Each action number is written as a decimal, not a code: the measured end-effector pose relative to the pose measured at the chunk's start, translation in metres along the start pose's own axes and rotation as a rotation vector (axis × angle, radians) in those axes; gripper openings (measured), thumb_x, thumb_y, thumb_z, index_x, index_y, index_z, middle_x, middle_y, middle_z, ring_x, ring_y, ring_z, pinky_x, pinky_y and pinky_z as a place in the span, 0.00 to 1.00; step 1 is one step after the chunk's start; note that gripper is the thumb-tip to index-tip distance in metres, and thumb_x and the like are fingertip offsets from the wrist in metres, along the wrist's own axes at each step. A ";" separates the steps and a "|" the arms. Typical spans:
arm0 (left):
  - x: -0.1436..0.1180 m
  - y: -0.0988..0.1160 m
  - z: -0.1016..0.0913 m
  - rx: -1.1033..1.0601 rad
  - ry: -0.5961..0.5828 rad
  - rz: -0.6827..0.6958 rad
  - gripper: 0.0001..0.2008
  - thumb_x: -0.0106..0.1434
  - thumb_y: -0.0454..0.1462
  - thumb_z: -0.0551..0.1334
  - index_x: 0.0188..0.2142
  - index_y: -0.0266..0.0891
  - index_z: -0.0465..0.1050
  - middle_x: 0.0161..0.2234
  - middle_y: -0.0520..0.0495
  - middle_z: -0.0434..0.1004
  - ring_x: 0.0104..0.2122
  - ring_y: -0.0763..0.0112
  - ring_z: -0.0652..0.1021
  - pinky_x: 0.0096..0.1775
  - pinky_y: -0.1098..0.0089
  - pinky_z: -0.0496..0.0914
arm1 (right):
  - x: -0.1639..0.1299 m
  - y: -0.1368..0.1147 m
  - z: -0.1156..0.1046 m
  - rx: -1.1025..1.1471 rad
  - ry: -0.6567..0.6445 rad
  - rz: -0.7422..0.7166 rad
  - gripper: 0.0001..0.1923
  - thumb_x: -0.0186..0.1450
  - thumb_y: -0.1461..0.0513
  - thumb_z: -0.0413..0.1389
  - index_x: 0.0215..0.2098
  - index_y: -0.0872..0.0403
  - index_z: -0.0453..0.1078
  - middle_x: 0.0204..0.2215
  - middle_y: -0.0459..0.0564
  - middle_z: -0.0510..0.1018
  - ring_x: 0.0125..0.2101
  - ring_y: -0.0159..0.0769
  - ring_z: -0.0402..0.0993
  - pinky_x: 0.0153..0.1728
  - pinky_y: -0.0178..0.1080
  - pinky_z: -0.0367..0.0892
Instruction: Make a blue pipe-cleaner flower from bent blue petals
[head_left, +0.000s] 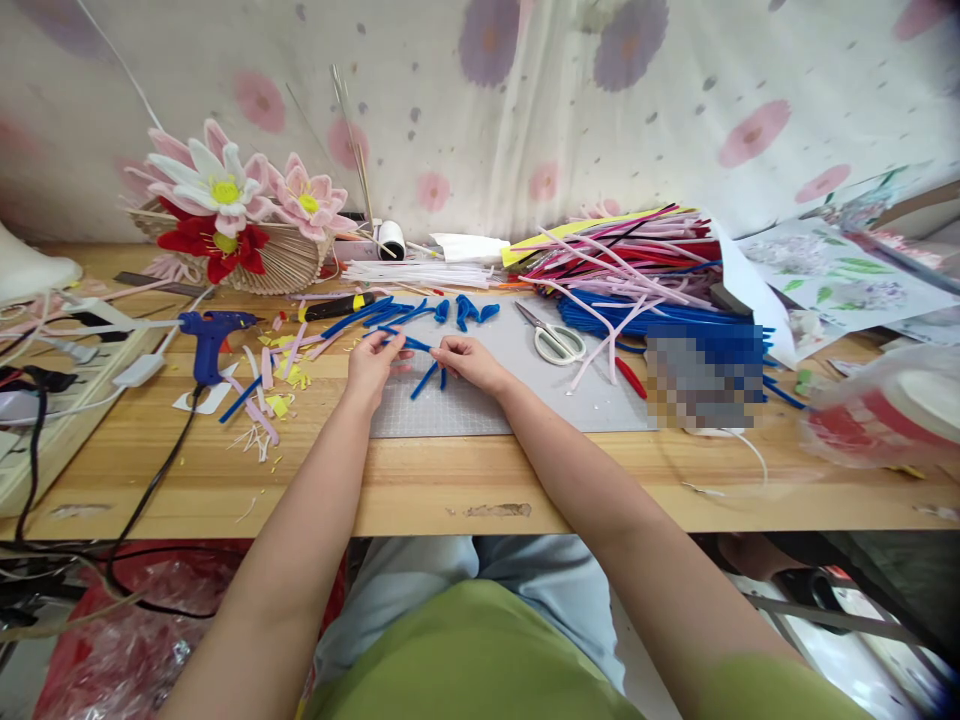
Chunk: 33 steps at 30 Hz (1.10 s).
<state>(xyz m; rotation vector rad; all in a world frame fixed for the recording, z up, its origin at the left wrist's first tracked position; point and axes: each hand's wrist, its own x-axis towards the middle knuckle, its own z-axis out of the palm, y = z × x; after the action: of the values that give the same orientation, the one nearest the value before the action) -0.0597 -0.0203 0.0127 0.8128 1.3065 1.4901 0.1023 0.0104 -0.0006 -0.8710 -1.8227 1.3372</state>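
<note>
Blue stem (417, 344), fuzzy and slim, spans the gap between a person's two hands above a gray mat (465, 418) on a wooden desk (420, 480). Thumb and fingers of the left grip (373, 365) pinch it on one side; the right grip (474, 365) pinches it on the other, fingers curled in. Two short blue ends (426, 381) angle down between the hands; whether they belong to the same stem cannot be told. Bent blue pieces (465, 312) lie just beyond, with scissors (559, 344) to the right and a glue gun (214, 345) to the left.

Good handling here likely calls for one hand to anchor the stem while the other turns it, both pinches close to the working point, with pressure light enough to spare the fuzz. Resting the wrists at the desk's edge should help steadiness, and any cut wire tips are best turned away from the fingers.

No brand or label can be read: red marking on a tub (892, 410) at far right is too blurred, and a pixelated patch (705, 376) hides whatever lies beneath.
</note>
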 end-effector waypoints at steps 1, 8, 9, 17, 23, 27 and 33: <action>0.000 0.001 0.000 -0.014 0.038 0.021 0.20 0.49 0.39 0.68 0.41 0.39 0.69 0.30 0.50 0.75 0.23 0.75 0.76 0.26 0.73 0.71 | 0.001 0.001 -0.001 -0.003 0.033 -0.007 0.20 0.58 0.49 0.53 0.19 0.54 0.58 0.13 0.39 0.59 0.16 0.24 0.53 0.20 0.32 0.51; -0.009 -0.002 0.016 -0.099 0.047 -0.031 0.14 0.53 0.43 0.64 0.35 0.35 0.68 0.31 0.45 0.77 0.27 0.72 0.78 0.31 0.72 0.72 | 0.002 0.000 0.004 -0.030 0.089 -0.054 0.21 0.58 0.46 0.52 0.21 0.54 0.57 0.15 0.40 0.60 0.19 0.25 0.55 0.23 0.32 0.54; -0.011 -0.003 0.018 -0.099 -0.016 -0.044 0.14 0.53 0.43 0.64 0.32 0.34 0.69 0.30 0.44 0.77 0.28 0.72 0.78 0.32 0.71 0.72 | 0.001 -0.001 0.006 -0.049 0.074 -0.061 0.21 0.58 0.46 0.52 0.21 0.54 0.57 0.15 0.40 0.60 0.19 0.25 0.55 0.23 0.32 0.54; -0.006 -0.006 0.016 -0.165 0.026 -0.106 0.08 0.54 0.38 0.63 0.25 0.33 0.71 0.25 0.46 0.76 0.25 0.74 0.77 0.32 0.72 0.71 | 0.003 -0.003 0.017 -0.254 0.032 -0.155 0.17 0.60 0.55 0.50 0.18 0.54 0.55 0.18 0.41 0.59 0.24 0.27 0.57 0.29 0.33 0.56; 0.002 -0.005 0.018 -0.249 0.122 -0.109 0.07 0.56 0.34 0.61 0.24 0.33 0.70 0.24 0.47 0.76 0.26 0.74 0.77 0.31 0.74 0.70 | 0.004 -0.011 0.030 -0.480 0.155 -0.198 0.13 0.61 0.60 0.50 0.20 0.55 0.59 0.23 0.44 0.63 0.30 0.30 0.62 0.33 0.34 0.57; 0.002 -0.002 0.018 -0.265 0.135 -0.091 0.07 0.56 0.34 0.61 0.23 0.33 0.70 0.23 0.47 0.75 0.25 0.75 0.77 0.29 0.75 0.70 | 0.004 -0.013 0.033 -0.505 0.183 -0.179 0.13 0.63 0.60 0.49 0.21 0.55 0.60 0.24 0.45 0.64 0.29 0.30 0.62 0.32 0.34 0.56; 0.000 -0.002 0.019 -0.234 0.157 0.025 0.09 0.53 0.38 0.64 0.22 0.34 0.70 0.24 0.47 0.76 0.29 0.71 0.79 0.33 0.72 0.71 | 0.005 -0.012 0.033 -0.495 0.193 -0.177 0.13 0.62 0.59 0.49 0.21 0.54 0.59 0.24 0.45 0.65 0.29 0.30 0.62 0.32 0.34 0.56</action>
<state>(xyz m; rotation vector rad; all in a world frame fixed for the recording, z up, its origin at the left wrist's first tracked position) -0.0420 -0.0141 0.0142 0.5725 1.2090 1.7176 0.0703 -0.0050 0.0045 -1.0194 -2.0516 0.6719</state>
